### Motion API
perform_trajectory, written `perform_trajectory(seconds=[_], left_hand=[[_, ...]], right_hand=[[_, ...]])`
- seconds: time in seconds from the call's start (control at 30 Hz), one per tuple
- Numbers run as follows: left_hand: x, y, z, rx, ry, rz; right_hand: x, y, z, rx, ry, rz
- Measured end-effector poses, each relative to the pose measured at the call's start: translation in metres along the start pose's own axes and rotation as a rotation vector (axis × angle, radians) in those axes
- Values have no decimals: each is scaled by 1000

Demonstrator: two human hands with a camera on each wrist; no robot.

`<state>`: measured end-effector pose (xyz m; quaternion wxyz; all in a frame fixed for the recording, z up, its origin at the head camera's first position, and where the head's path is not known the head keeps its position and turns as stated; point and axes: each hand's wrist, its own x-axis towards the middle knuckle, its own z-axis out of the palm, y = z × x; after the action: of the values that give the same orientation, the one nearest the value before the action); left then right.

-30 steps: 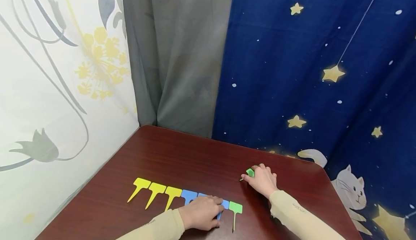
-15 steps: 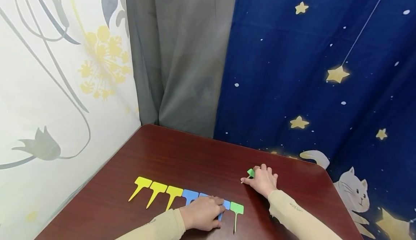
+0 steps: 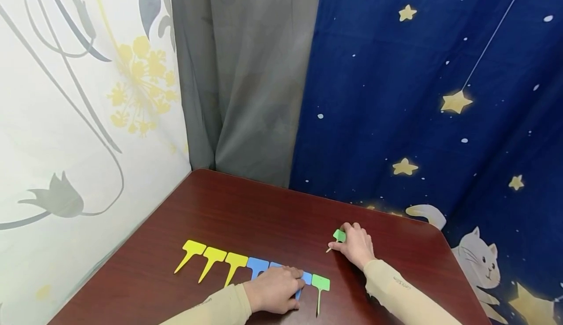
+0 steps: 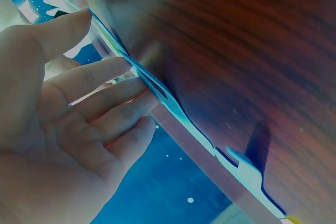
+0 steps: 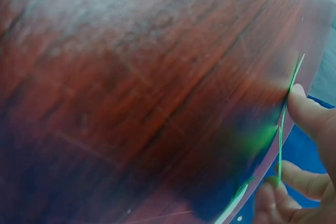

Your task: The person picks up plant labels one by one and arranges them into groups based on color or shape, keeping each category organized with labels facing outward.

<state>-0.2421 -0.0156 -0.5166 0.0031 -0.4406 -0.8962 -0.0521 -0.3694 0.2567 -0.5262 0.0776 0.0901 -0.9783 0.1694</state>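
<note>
In the head view, a row of T-shaped plant labels lies on the table: yellow labels (image 3: pixel 193 248) at the left, blue labels (image 3: pixel 258 265) in the middle and a green label (image 3: pixel 320 283) at the right end. My left hand (image 3: pixel 274 288) rests on the blue labels and hides part of them. Its fingertips touch their surface in the left wrist view. Beyond the row, my right hand (image 3: pixel 357 246) pinches another green plant label (image 3: pixel 339 236), stem toward the lower left. The right wrist view shows that label edge-on (image 5: pixel 281 150) between thumb and fingers, with more green (image 5: pixel 236 200) on the table below.
The dark red-brown table (image 3: pixel 246 212) has rounded far corners. A white patterned curtain (image 3: pixel 88 119) hangs along its left side, a grey curtain (image 3: pixel 259 95) behind, and a blue star-printed curtain (image 3: pixel 374 119) at the back and right.
My right thumb has shifted and the green label in that hand has turned, its stem now showing more toward the lower left. The left hand stays on the blue labels. The head view moved slightly.
</note>
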Motion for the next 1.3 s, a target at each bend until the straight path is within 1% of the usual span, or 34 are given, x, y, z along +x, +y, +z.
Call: perform_trajectory(seconds=[0.17,0.27,0.37,0.53,0.87,1.03,1.17,1.3], left_hand=[[0,0,0,0,10,9],[0,0,0,6,23,17],[-1,-1,0,15,35,26],[-1,0,0,24,40,32],[-1,-1,-1,11,32,18],[-2,-1,-1,9,24,12],[-2,-1,-1,0,19,5],[-2,0,0,-6,22,11]], right_hand=[[2,3,2,93,11,-59],[2,4,2,116,29,-102],[2,4,-1,120,37,-118],[2,3,-6,109,28,-121],[0,5,-12,73,15,-133],[-2,2,-18,26,14,-149],[-5,2,-21,-19,33,-188],[-12,3,-25,-45,71,-258]])
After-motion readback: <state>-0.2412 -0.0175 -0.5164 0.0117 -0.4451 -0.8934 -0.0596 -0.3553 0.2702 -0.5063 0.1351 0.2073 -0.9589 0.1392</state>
